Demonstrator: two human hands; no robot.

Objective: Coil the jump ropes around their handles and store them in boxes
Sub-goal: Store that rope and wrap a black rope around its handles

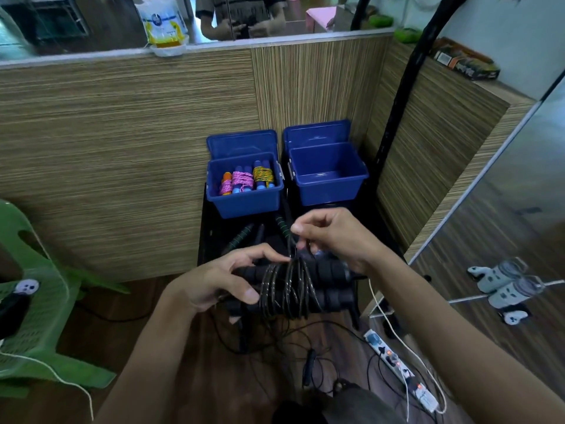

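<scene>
From the head camera, the black jump rope [287, 289] lies crosswise just in front of the person, its two foam handles side by side with their long axis running left to right. Many turns of dark cord already wrap the middle of the handles, and loose cord hangs from the bundle toward the floor. The left hand [220, 280] has its grip closed round the handles at their left end, thumb on the near side. The right hand [333, 237] sits just above and beyond the bundle, its grip narrow, thumb and fingers pinching a strand of the cord that rises from the coil.

Taking the bundle as landmark, the right blue box [328, 175] stands beyond it and a little to the right, with nothing in it and its lid tipped back. The left blue box [244, 194] stands beyond and slightly left, holding coiled coloured ropes [247, 179]. Both sit at the far end of the dark table [211, 237], where other handles with green bands [241, 237] lie between bundle and boxes.

The right hand looks nearer the empty box, and the way up and forward seems open. Trailing cord could snag on those handles.
</scene>
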